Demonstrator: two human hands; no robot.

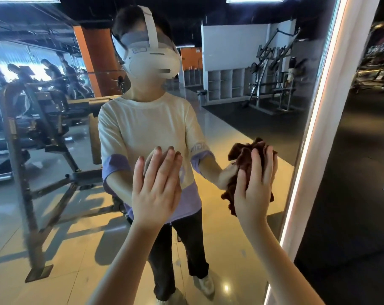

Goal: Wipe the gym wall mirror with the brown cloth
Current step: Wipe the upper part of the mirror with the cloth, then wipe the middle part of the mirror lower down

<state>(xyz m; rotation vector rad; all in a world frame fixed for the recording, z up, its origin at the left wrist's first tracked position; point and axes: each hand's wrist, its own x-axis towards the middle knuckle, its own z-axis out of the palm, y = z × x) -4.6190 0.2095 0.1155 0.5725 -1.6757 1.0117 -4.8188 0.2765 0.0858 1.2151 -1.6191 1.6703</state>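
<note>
Pressing the bunched brown cloth [241, 155] to the mirror [241, 119] with the right hand [255, 188], fingers nearly straight, near the mirror's lit edge [314, 119]. Resting the left hand [156, 190] flat on the mirror, holding nothing. Wide open glass leftward.

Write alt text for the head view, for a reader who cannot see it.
A person's right hand presses a bunched brown cloth against the gym wall mirror near its right edge, while the left hand rests flat and open on the glass beside it. The mirror reflects the person wearing a white headset, with gym machines behind.
</note>
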